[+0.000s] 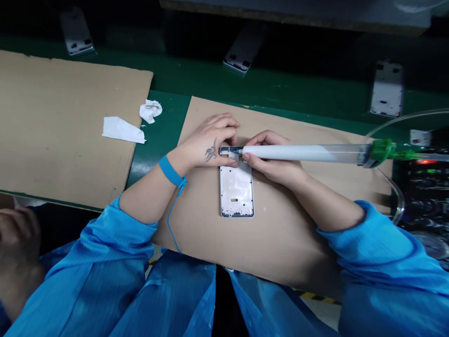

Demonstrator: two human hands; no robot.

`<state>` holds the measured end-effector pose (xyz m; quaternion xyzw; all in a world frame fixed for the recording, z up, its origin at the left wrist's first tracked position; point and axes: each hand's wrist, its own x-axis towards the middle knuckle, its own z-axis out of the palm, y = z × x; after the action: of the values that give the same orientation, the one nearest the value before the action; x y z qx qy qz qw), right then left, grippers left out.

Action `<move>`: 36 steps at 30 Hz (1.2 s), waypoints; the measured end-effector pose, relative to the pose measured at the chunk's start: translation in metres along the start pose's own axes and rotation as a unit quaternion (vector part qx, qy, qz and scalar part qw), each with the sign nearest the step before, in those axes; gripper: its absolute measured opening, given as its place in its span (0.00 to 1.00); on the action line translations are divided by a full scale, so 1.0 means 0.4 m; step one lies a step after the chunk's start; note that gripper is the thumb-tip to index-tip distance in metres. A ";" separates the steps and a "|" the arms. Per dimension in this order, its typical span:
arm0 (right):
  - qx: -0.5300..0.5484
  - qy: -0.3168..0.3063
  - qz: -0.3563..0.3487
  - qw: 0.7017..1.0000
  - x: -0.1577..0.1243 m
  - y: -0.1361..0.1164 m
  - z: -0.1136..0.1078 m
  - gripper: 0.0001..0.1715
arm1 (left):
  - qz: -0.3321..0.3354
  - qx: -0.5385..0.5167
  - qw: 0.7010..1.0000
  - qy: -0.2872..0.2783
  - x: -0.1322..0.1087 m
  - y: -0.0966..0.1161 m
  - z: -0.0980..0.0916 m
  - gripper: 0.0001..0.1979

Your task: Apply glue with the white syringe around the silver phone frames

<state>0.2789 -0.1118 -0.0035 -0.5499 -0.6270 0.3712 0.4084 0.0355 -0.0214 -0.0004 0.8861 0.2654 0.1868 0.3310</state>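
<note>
A white metal phone frame (236,189) with a dark rim lies flat on a cardboard sheet (196,220). My left hand (210,145) grips its upper end, with the thumb across the frame and the fingers curled at the far edge. A blue wrist strap (171,171) with a thin cord circles that wrist. In my right hand (277,166) is a dispensing syringe (301,153) filled with white paste, held almost level. Its blue tip is at the top part of the frame; whether it touches is too small to tell. A green cap (380,153) and a tube close the syringe's rear end.
More phone frames lie at the back left (77,35), back middle (242,54) and back right (387,89). White paper scraps (123,130) rest by the left cardboard (70,117). Dark equipment (426,196) with lights stands right. Another person's hand (17,252) shows lower left.
</note>
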 end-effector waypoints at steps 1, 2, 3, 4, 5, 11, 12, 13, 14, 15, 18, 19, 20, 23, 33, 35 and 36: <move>-0.002 0.000 0.000 1.000 0.000 -0.001 -0.001 0.26 | -0.002 0.001 1.000 -0.002 0.000 0.001 -0.001 0.25; -0.005 -0.002 0.001 1.000 0.000 -0.002 -0.002 0.25 | -0.003 0.002 1.000 -0.003 0.000 0.002 -0.001 0.25; -0.007 -0.005 0.002 1.000 0.000 -0.003 -0.003 0.25 | -0.004 0.003 1.000 -0.004 0.001 0.003 -0.002 0.25; -0.008 -0.008 0.004 1.000 0.000 -0.003 -0.004 0.24 | -0.003 0.005 1.000 -0.005 0.001 0.003 -0.002 0.25; -0.008 -0.009 0.005 1.000 0.001 -0.004 -0.005 0.24 | -0.002 0.005 1.000 -0.006 0.001 0.003 -0.002 0.25; -0.004 0.006 -0.001 1.000 0.000 0.002 -0.003 0.19 | 0.005 0.010 1.000 0.000 0.000 -0.002 0.002 0.25; -0.003 0.006 0.000 1.000 -0.001 0.003 -0.002 0.19 | 0.008 0.010 1.000 0.001 0.000 -0.004 0.003 0.26; -0.003 0.006 0.002 1.000 -0.001 0.004 -0.001 0.20 | 0.009 0.010 1.000 0.002 0.000 -0.005 0.004 0.26; -0.004 0.006 0.003 1.000 -0.001 0.004 -0.001 0.21 | 0.011 0.010 1.000 0.002 0.001 -0.006 0.004 0.26; -0.006 0.006 0.003 1.000 -0.002 0.005 -0.001 0.21 | 0.011 0.009 1.000 0.002 0.001 -0.007 0.005 0.27; -0.009 0.006 0.002 1.000 -0.001 0.004 -0.003 0.21 | 0.009 0.008 1.000 0.000 0.001 -0.007 0.004 0.27; -0.011 0.006 0.003 1.000 -0.001 0.003 -0.004 0.21 | 0.008 0.008 1.000 0.000 0.001 -0.006 0.004 0.26; -0.013 0.006 0.004 1.000 0.000 0.001 -0.006 0.21 | 0.007 0.008 1.000 0.000 0.001 -0.005 0.003 0.26; -0.020 0.002 0.006 1.000 0.000 -0.003 -0.010 0.22 | 0.004 0.004 1.000 -0.001 0.000 -0.004 0.001 0.26; -0.019 0.014 0.002 1.000 -0.005 0.010 -0.011 0.17 | 0.011 -0.007 1.000 0.005 -0.001 -0.004 0.002 0.26; -0.023 0.014 0.002 1.000 -0.005 0.010 -0.012 0.18 | 0.010 -0.010 1.000 0.004 -0.001 -0.004 0.001 0.27; -0.023 0.014 0.002 1.000 -0.005 0.010 -0.013 0.18 | 0.009 -0.010 1.000 0.003 -0.001 -0.004 0.001 0.27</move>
<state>0.2853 -0.1134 -0.0053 -0.5653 -0.6286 0.3498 0.4035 0.0347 -0.0208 -0.0019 0.8844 0.2567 0.1950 0.3375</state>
